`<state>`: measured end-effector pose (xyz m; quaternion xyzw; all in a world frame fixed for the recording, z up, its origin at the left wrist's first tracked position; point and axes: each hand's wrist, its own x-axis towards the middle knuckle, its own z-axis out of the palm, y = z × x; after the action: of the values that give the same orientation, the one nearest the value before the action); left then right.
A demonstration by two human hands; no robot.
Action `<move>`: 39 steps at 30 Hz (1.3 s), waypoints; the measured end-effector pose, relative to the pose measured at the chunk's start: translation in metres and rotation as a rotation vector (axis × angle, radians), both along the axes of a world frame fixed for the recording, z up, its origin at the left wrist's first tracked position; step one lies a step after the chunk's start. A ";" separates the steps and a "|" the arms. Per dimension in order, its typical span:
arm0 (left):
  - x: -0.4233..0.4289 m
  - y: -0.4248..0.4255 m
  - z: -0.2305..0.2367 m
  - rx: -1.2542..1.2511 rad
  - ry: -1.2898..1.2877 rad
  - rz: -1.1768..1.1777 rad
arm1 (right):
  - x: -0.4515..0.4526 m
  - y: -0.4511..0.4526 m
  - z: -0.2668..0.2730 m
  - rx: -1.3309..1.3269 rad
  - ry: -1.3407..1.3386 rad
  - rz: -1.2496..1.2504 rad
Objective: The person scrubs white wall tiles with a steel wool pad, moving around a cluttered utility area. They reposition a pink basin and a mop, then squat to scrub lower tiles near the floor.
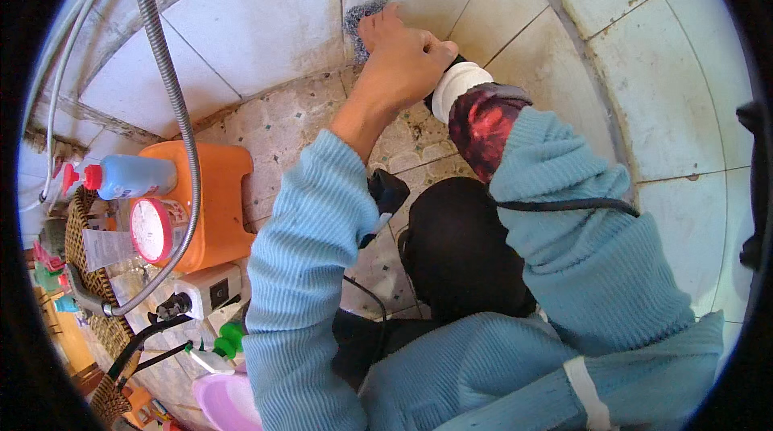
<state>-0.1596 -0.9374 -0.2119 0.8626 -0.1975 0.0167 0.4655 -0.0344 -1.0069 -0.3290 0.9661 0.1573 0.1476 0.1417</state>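
My left hand [401, 56] presses a grey metallic scouring pad [360, 17] against the white wall tile [284, 26], low down where the wall meets the floor. Its fingers cover part of the pad. My right forearm, in a ribbed blue sleeve [580, 207], ends in a red and black patterned section that looks like a prosthetic socket [486, 120]. A white ring [465, 83] and a black part follow it, right beside my left thumb. Beyond that, the right end is hidden behind my left hand, so no right fingers show.
An orange plastic stool [223, 207] at left carries a blue pump bottle [142, 177] and a pink-rimmed tub [151, 228]. A flexible metal hose [175, 92] hangs before it. Nearby are a white socket box [208, 295], a lilac basin [220, 401] and a wicker basket [84, 237].
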 end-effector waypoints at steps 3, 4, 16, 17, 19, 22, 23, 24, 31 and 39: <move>-0.011 0.001 0.001 -0.228 -0.014 -0.080 | 0.005 0.001 -0.003 0.175 0.073 -0.066; -0.016 0.001 0.001 -0.284 0.122 -0.101 | 0.006 0.001 -0.005 0.229 0.092 -0.086; -0.050 0.000 -0.011 -0.617 0.443 -0.125 | 0.022 -0.025 -0.005 0.696 0.223 -0.414; -0.051 -0.001 -0.014 -0.670 0.441 -0.157 | 0.023 -0.026 -0.002 0.765 0.376 -0.482; -0.047 -0.003 -0.017 -0.589 0.377 -0.100 | 0.015 -0.027 0.007 1.165 0.552 -0.653; -0.035 -0.009 -0.017 -0.354 0.163 0.041 | -0.016 -0.034 0.022 1.794 0.700 -0.565; -0.031 -0.010 -0.015 -0.344 0.115 0.025 | -0.026 -0.037 0.028 1.926 0.732 -0.381; -0.027 -0.013 -0.013 -0.343 0.051 0.039 | -0.032 -0.039 0.035 2.059 0.782 -0.193; -0.026 0.066 -0.013 -0.398 0.183 0.184 | 0.004 -0.054 0.063 1.924 0.822 -0.363; -0.052 0.148 -0.024 -0.226 0.543 0.257 | 0.052 -0.097 0.063 1.169 -0.449 0.118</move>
<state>-0.2112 -0.7896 -0.2355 0.7963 0.0476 -0.1339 0.5880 0.0175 -1.1036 -0.2660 0.8190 0.0701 0.4160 -0.3889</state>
